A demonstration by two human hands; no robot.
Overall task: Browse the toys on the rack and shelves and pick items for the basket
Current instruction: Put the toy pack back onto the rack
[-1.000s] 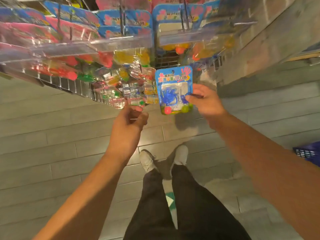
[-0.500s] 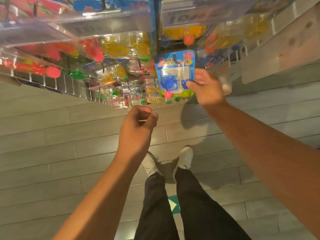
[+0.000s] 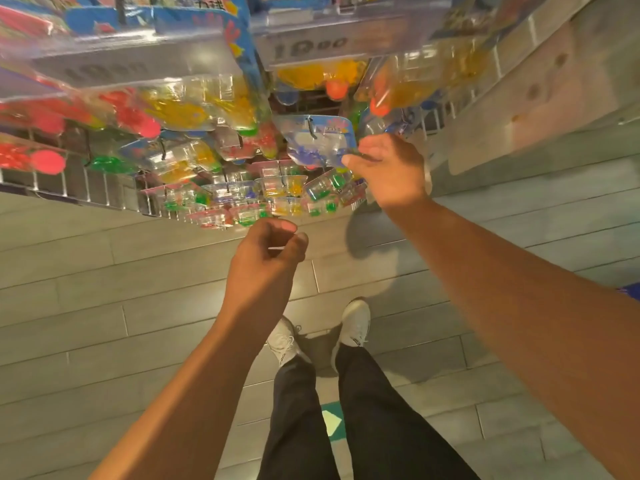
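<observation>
My right hand [image 3: 389, 169] is up at the rack [image 3: 104, 194], fingertips pinching the lower right edge of a blue toy pack [image 3: 320, 142]. The pack's card has a black hook [image 3: 311, 128] through its top, so I hold it by the edge only, leaving the card free to slide along that hook. I cannot tell whether it is going on or coming off; the grip looks light, thumb under and fingers over.

My left hand [image 3: 268, 261] hangs lower and nearer my body, below the bottom row of small clear packs [image 3: 263, 199]. Its fingers are curled in with the thumb against the forefinger; a thin pale sliver shows between them, too small to name, so I cannot tell whether it grips anything.

Above and left of my right hand hang bigger packs [image 3: 180, 109] with yellow, red and green toys, crowded edge to edge under clear price strips [image 3: 332, 46]. Far down and out to the right of my right arm, a dark blue sliver at the frame's edge [image 3: 628, 292] may be the basket. By my reckoning nothing is being carried to it yet.
</observation>
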